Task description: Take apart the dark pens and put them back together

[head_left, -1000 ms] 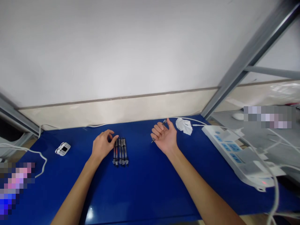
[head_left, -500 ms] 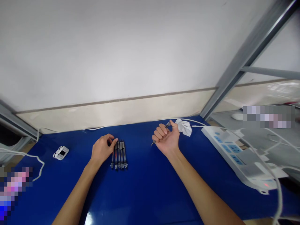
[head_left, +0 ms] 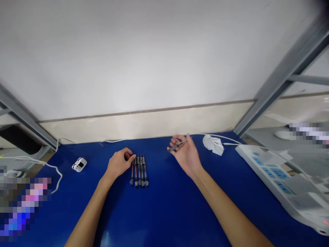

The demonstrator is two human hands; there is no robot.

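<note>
Several slim pens (head_left: 139,173) with dark clips and clear barrels lie side by side in a row on the blue tabletop (head_left: 164,212). My left hand (head_left: 119,164) is at the far end of the row, its curled thumb and fingers closed on the end of the leftmost pen. The fingertips are partly hidden behind the thumb. Off to the right, my right hand (head_left: 189,156) is turned palm up above the table. It grips another pen (head_left: 177,146), which slants across the bent fingers with the thumb at its upper end.
A crumpled white tissue (head_left: 214,144) lies beyond my right hand. At the right stands a white power strip (head_left: 267,175) with blue sockets and cables. A small white device (head_left: 79,164) with a dark screen sits to the left. A wall (head_left: 154,68) rises behind the table.
The view has swung slightly left. In my right hand the fingers have loosened and the pen shows more of its length across them. My left hand stays at the pen row.
</note>
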